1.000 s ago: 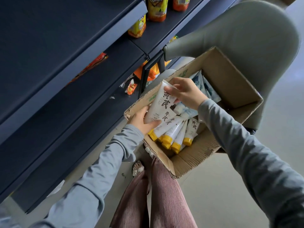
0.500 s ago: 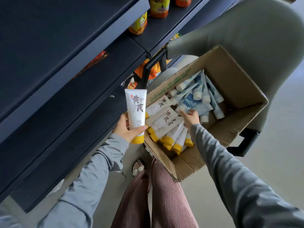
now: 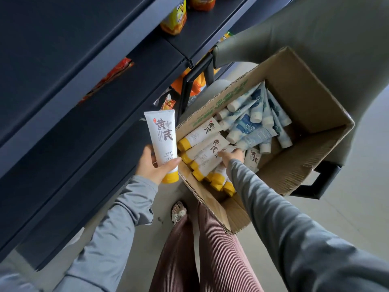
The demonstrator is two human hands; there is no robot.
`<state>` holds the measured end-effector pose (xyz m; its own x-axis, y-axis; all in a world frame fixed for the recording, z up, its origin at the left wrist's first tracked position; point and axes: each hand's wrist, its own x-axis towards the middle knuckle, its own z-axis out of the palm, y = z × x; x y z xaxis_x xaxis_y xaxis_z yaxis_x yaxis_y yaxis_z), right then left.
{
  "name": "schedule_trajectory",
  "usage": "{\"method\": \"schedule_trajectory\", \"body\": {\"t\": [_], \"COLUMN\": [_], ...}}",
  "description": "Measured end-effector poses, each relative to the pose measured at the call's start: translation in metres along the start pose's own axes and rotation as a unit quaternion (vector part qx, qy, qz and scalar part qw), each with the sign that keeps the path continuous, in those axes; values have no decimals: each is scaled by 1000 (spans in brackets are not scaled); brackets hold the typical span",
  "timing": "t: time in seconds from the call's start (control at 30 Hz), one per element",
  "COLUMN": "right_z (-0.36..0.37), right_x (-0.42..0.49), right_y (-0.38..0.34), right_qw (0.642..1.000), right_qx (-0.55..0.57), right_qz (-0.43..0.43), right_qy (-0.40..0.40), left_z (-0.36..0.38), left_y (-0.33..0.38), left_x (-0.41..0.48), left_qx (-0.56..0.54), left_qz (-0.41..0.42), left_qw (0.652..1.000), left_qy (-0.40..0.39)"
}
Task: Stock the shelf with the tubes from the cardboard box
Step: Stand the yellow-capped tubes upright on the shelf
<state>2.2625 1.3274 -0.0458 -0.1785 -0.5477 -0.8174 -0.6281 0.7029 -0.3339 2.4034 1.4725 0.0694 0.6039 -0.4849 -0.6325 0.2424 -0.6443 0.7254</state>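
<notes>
Head view: I see the left hand (image 3: pixel 154 167) gripping a white tube (image 3: pixel 163 140) upright, yellow cap down, thumb across its front, just beside the cardboard box (image 3: pixel 315 114) and in front of the dark shelf (image 3: pixel 84 127); right hand (image 3: pixel 231 157) is inside the box on the yellow-capped tubes (image 3: pixel 202 152), fingers touching one; I cannot tell whether it clasps it; blue tubes (image 3: pixel 252 127) piled at the box's far end; box sits on a grey chair (image 3: pixel 326 39).

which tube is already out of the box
Find the open cardboard box beside the dark shelving. Just left of it, the left hand holds a white tube with a yellow cap. It alone stands upright, cap down, outside the box; the matching tubes lie inside.
</notes>
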Motion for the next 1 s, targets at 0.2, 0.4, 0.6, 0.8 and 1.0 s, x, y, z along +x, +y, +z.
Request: {"method": "schedule_trajectory", "body": {"t": [0.2, 0.4, 0.6, 0.8, 1.0], "right_z": [20, 23, -19, -79, -110], "right_x": [-18, -37, -71, -131, -228], "right_y": [10, 21, 8, -8, -38], "right_qw": [995, 996, 964, 892, 852], "right_qx": [16, 25, 219, 329, 269], "right_qz": [28, -49, -45, -109, -261], "right_qy": [-92, -71, -145, -290, -367], "left_z": [11, 10, -9, -42, -102], "left_y": [3, 10, 19, 46, 93], "left_x": [-3, -11, -25, -60, -133], "left_qx": [-5, -1, -3, -84, -112], "left_qz": [-2, 13, 42, 62, 130], "left_qw": [1000, 1000, 999, 995, 985], "left_qy": [-5, -4, 22, 6, -15]}}
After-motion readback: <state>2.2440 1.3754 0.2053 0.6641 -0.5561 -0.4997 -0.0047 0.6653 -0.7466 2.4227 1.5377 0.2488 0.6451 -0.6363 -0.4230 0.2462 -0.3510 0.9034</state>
